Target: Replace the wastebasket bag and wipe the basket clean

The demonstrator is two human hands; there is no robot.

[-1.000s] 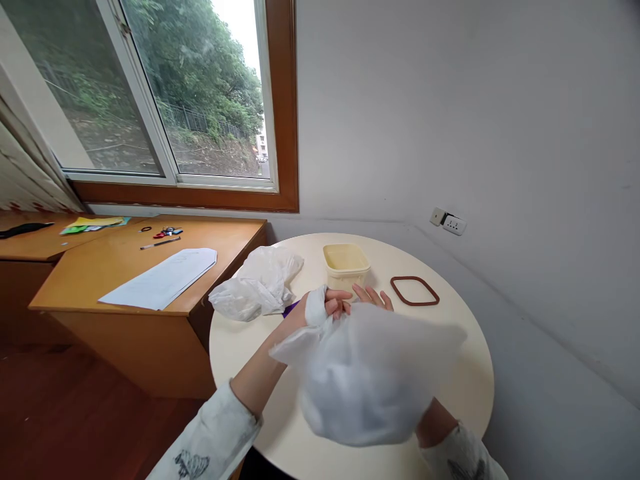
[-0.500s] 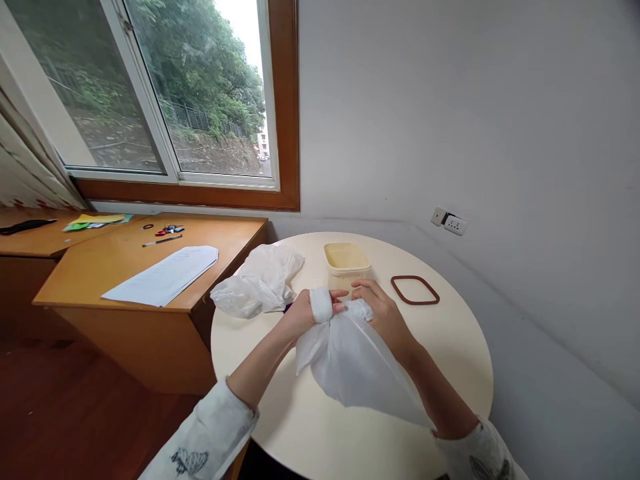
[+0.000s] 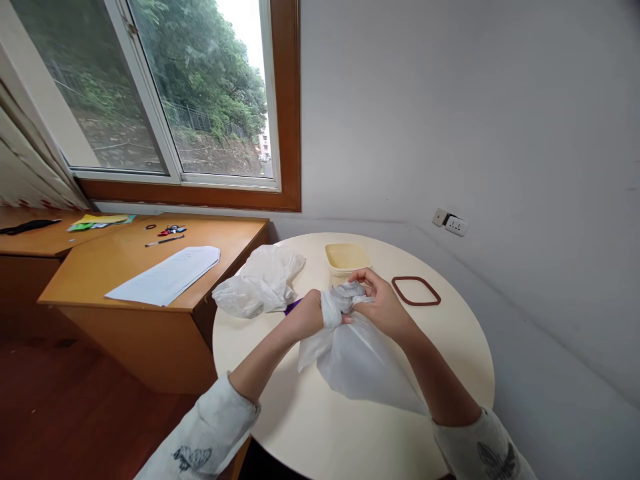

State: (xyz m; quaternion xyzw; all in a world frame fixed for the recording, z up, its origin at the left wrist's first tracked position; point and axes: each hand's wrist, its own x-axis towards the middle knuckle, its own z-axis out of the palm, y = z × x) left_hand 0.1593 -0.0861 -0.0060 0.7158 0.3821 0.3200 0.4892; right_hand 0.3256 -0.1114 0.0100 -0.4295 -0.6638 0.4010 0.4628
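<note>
Over the round table, a white plastic bag (image 3: 363, 363) is gathered between my hands, its loose body hanging toward me. A band of the bag wraps round the fingers of my left hand (image 3: 307, 317), which is closed on it; most of those fingers are hidden. My right hand (image 3: 383, 303) pinches the twisted end of the bag beside the left one. Just behind my hands stands a cream plastic container (image 3: 349, 257) with its top open. A purple thing (image 3: 293, 307), mostly hidden, peeks out beside my left hand.
Another crumpled white plastic bag (image 3: 263, 280) lies on the left of the round table (image 3: 450, 360). A brown rounded frame (image 3: 416, 291) lies at the right. The wooden desk (image 3: 150, 267) at the left holds papers (image 3: 167, 275), a pen (image 3: 165, 241) and small items.
My right hand has drawn the twisted end of the bag over toward my left fingers. The bag's band now sits further round the left hand, and more of the purple thing shows.
</note>
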